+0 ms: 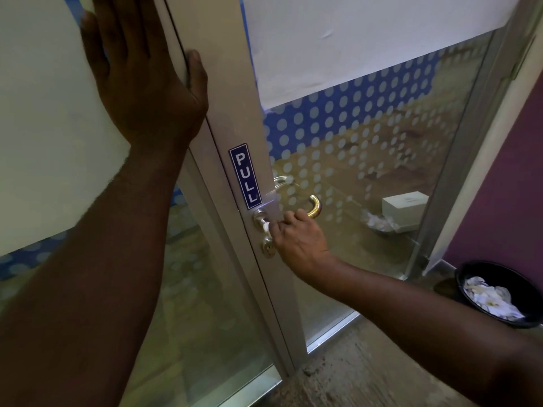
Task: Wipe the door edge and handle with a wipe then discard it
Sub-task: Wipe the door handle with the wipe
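**Handle under the wipe, bin waiting**

The glass door [367, 160] stands before me, its metal edge [235, 113] running down the middle. My left hand [141, 77] lies flat and open against it, thumb hooked round the edge, steadying. Low to the right sits the black bin [470, 277] (already holding crumpled tissue). My right hand [296, 239] closes round the handle [314, 205], with the wipe [266, 227] a white scrap peeking out at my fingertips. I judge the handle pass is underway; next I work along the lever, then carry the wipe to the bin.
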### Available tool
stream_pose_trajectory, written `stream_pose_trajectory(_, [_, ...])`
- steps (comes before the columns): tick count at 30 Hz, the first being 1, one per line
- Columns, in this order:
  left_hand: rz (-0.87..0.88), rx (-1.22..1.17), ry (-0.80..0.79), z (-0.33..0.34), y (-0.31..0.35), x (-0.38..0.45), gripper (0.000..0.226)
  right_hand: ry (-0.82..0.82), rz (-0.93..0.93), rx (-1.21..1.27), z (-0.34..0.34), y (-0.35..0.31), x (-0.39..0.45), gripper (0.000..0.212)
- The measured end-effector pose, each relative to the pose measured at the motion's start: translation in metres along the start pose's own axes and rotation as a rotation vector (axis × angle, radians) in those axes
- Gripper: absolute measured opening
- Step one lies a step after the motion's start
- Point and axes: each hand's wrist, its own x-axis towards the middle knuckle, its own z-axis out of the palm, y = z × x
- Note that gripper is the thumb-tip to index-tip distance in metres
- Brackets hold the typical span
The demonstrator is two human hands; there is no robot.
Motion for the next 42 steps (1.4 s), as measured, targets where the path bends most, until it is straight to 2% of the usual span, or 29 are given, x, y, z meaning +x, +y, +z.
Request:
stream_pose_trajectory(5, [-0.003, 0.007, 0.044, 0.0, 0.0, 0.0, 0.075, 0.091, -0.09, -0.03, 0.015, 0.03, -0.002, 0.028])
stream_pose_trajectory(10, [-0.003, 0.023, 0.02, 0.003, 0.003, -0.001, 0.076, 0.209, 0.005, -0.066, 0.019, 0.081, -0.019, 0.035])
stream_pose_trajectory(14, [-0.004, 0.022, 0.028, 0.003, 0.004, 0.0, 0.076, 0.266, -0.017, -0.019, 0.021, 0.046, -0.016, 0.043])
stream_pose_trajectory(19, [-0.004, 0.033, 0.019, 0.004, 0.004, 0.001, 0.077, 0.268, 0.073, 0.069, 0.022, -0.006, -0.001, 0.029])
stream_pose_trajectory(26, [0.008, 0.021, 0.062, 0.005, 0.002, 0.002, 0.077, 0.347, 0.167, 0.155, 0.046, 0.044, -0.026, 0.037])
stream_pose_trajectory(29, [0.004, 0.021, 0.071, 0.007, 0.002, 0.002, 0.077, 0.433, 0.33, 0.377, 0.056, 0.051, -0.035, 0.043])
stream_pose_trajectory(33, [0.007, 0.01, 0.057, 0.008, 0.002, 0.001, 0.077, 0.495, 0.571, 0.76, 0.058, -0.01, -0.039, 0.068])
stream_pose_trajectory(34, [0.004, 0.006, 0.047, 0.008, 0.002, 0.001, 0.077, 0.482, 0.654, 0.886, 0.054, -0.027, -0.037, 0.069])
stream_pose_trajectory(38, [0.002, 0.003, 0.035, 0.008, 0.003, 0.002, 0.078, 0.382, 1.132, 1.39, 0.02, -0.056, -0.014, 0.045])
stream_pose_trajectory(42, [-0.001, -0.002, 0.045, 0.011, 0.001, 0.003, 0.08, 0.395, 1.436, 1.941, -0.009, -0.047, 0.012, 0.033])
